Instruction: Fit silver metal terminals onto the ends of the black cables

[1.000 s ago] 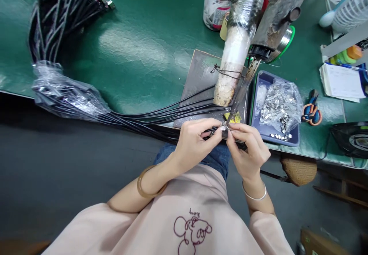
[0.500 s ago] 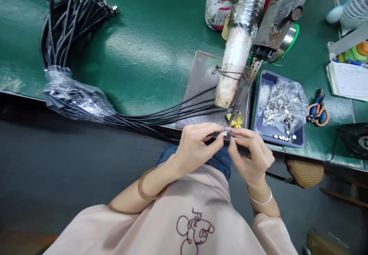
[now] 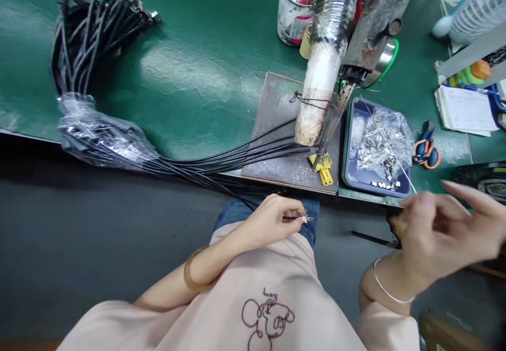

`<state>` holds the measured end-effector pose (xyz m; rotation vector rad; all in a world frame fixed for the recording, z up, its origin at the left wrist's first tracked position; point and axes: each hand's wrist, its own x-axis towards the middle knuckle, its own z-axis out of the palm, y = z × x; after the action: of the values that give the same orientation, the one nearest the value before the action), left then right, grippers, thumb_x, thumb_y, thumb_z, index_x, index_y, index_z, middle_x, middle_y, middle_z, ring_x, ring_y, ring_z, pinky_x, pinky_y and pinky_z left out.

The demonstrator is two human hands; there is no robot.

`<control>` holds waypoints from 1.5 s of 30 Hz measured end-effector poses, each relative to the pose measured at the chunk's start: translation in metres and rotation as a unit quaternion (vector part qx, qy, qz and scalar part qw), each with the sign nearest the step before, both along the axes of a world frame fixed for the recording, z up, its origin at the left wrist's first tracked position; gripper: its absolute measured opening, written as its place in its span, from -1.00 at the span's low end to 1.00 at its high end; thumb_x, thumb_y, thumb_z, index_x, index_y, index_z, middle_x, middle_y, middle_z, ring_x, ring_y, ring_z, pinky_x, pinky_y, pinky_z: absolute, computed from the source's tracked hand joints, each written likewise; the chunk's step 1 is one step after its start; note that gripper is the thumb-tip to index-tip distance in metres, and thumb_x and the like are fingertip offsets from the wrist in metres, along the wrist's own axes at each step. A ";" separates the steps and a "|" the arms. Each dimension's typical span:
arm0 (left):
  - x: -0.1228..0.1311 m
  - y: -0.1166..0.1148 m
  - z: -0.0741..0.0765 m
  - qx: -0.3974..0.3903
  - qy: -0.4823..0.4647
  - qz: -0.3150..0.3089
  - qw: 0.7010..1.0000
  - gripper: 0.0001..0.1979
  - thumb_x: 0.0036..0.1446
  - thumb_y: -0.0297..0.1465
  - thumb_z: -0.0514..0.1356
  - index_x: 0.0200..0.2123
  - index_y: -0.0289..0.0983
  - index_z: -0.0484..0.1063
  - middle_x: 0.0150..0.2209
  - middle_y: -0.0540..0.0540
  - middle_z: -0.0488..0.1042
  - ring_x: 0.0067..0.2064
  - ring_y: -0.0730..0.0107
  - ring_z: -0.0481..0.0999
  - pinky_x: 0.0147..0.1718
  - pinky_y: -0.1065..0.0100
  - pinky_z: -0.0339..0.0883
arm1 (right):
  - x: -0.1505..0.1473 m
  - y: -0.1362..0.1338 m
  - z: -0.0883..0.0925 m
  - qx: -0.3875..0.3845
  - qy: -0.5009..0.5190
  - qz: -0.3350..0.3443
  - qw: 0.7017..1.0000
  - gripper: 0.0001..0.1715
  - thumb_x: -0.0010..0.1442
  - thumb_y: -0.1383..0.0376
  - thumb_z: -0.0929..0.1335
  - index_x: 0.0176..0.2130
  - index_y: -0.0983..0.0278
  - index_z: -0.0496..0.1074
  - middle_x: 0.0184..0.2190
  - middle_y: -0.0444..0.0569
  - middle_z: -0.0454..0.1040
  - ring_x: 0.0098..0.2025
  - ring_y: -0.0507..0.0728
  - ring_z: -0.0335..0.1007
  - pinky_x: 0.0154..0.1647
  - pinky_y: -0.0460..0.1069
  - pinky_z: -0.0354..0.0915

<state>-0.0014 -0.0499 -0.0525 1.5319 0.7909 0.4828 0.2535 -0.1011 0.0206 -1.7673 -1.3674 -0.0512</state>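
My left hand (image 3: 274,219) is closed in a pinch on a black cable, just in front of the table edge. A small metal connector (image 3: 310,219) sticks out past its fingertips. Off to the right, my right hand (image 3: 446,235) is smeared by motion. Its thumb and forefinger pinch the end of a thin solder wire (image 3: 389,143), which stretches over the blue tray (image 3: 344,179) towards a spool (image 3: 381,66). A soldering iron (image 3: 336,114) points down over the work board (image 3: 272,108), its tip beside a yellow plastic piece (image 3: 326,176).
Black cables (image 3: 221,164) run from a plastic-wrapped bundle (image 3: 106,135) to the board. A white tube (image 3: 312,98) hangs beside the iron. Small metal connectors (image 3: 379,150) lie bagged in the tray. Pliers (image 3: 426,148), a notepad (image 3: 462,108) and a clear jar (image 3: 290,19) stand around.
My right hand has left the connector and swung right, now with solder wire drawn out across the tray. My left hand has lowered towards my lap, still holding the cable.
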 end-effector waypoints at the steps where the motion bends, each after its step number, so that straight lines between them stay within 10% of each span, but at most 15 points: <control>1: 0.000 -0.002 -0.002 -0.014 -0.005 0.011 1.000 -0.87 0.10 -0.53 0.20 -0.44 -0.35 0.55 -0.57 0.07 0.42 -0.52 0.57 0.33 -0.48 0.52 0.23 | 0.008 0.005 0.000 -0.028 -0.033 -0.027 0.999 -0.69 0.30 0.20 0.42 0.02 0.19 0.42 -0.41 -0.11 0.54 -0.44 0.14 0.54 -0.44 0.03 0.35; 6: -0.006 0.001 -0.001 -0.032 -0.075 0.094 0.992 -0.86 0.17 -0.44 0.27 -0.25 -0.36 0.62 -0.27 -0.15 0.66 -0.32 0.38 0.63 -0.30 0.41 0.52 | 0.073 0.036 -0.020 -0.147 -0.195 0.000 0.970 -0.89 0.23 0.23 0.47 -0.31 0.17 0.48 -0.49 -0.09 0.52 -0.44 0.15 0.47 -0.33 0.05 0.26; 12: -0.014 0.054 0.007 0.377 0.065 0.232 0.894 -0.83 0.31 -0.47 0.19 -0.25 -0.34 0.60 -0.28 -0.18 0.58 -0.22 0.24 0.51 -0.14 0.19 0.42 | 0.104 0.061 -0.035 -0.174 -0.205 0.097 0.958 -0.84 0.12 0.27 0.49 -0.44 0.18 0.47 -0.57 -0.13 0.49 -0.55 0.06 0.38 -0.48 -0.01 0.13; 16: -0.006 0.081 0.006 0.457 0.186 0.185 0.850 -0.81 0.29 -0.53 0.14 -0.32 -0.35 0.55 -0.26 -0.24 0.52 -0.17 0.10 0.42 -0.15 0.13 0.37 | 0.093 0.067 -0.032 -0.236 -0.205 0.062 0.948 -0.87 0.09 0.30 0.45 -0.45 0.19 0.43 -0.54 -0.13 0.51 -0.49 0.08 0.42 -0.39 -0.01 0.20; 21: -0.010 0.063 0.023 0.388 0.088 0.133 0.908 -0.89 0.26 -0.52 0.18 -0.28 -0.33 0.53 -0.33 -0.15 0.56 -0.22 0.19 0.43 -0.17 0.21 0.33 | 0.074 0.063 -0.027 -0.222 -0.224 0.028 0.949 -0.93 0.12 0.29 0.40 -0.39 0.21 0.42 -0.44 -0.11 0.52 -0.44 0.10 0.41 -0.28 0.02 0.25; 24: -0.021 0.047 0.039 0.261 -0.023 -0.046 0.964 -0.88 0.24 -0.52 0.23 -0.30 -0.30 0.59 -0.35 -0.09 0.63 -0.31 0.32 0.51 -0.24 0.32 0.34 | 0.049 0.051 -0.016 -0.123 -0.176 0.013 0.977 -0.90 0.16 0.26 0.42 -0.38 0.21 0.42 -0.41 -0.13 0.51 -0.48 0.06 0.36 -0.30 0.03 0.31; 28: -0.030 0.040 0.046 0.026 -0.118 -0.218 0.968 -0.85 0.23 -0.47 0.23 -0.33 -0.31 0.62 -0.50 -0.09 0.61 -0.52 0.46 0.48 -0.48 0.45 0.29 | -0.008 0.031 -0.008 -0.020 0.026 0.070 0.997 -0.79 0.15 0.23 0.48 -0.40 0.22 0.40 -0.37 -0.12 0.50 -0.45 0.07 0.47 -0.45 -0.01 0.40; 32: -0.023 0.042 0.038 -0.137 -0.173 -0.042 0.975 -0.78 0.23 -0.27 0.27 -0.35 -0.32 0.52 -0.61 -0.02 0.50 -0.61 0.55 0.33 -0.61 0.50 0.17 | -0.064 0.023 -0.022 0.069 0.016 0.123 0.990 -0.88 0.15 0.36 0.49 -0.33 0.20 0.48 -0.31 -0.07 0.58 -0.29 0.14 0.60 -0.22 0.08 0.55; 36: -0.011 0.042 0.031 -0.136 -0.180 0.099 0.969 -0.71 0.12 -0.21 0.37 -0.42 -0.30 0.42 -0.61 0.04 0.43 -0.59 0.58 0.31 -0.57 0.52 0.24 | -0.089 0.029 -0.039 0.043 0.085 0.181 0.979 -0.92 0.23 0.38 0.45 -0.27 0.18 0.53 -0.24 -0.04 0.60 -0.21 0.13 0.60 -0.19 0.07 0.57; 45: -0.004 0.039 0.030 -0.059 -0.135 0.116 0.982 -0.82 0.18 -0.36 0.30 -0.41 -0.35 0.49 -0.53 -0.03 0.49 -0.51 0.54 0.41 -0.47 0.49 0.33 | -0.091 0.035 -0.048 -0.023 0.246 0.229 0.942 -0.93 0.25 0.36 0.43 -0.26 0.20 0.58 -0.19 -0.04 0.57 -0.19 0.08 0.57 -0.22 -0.05 0.55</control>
<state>-0.0055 -0.0113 -0.0224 1.2394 0.7737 0.7845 0.1627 -0.0664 -0.0271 -1.3302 -1.3650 0.6379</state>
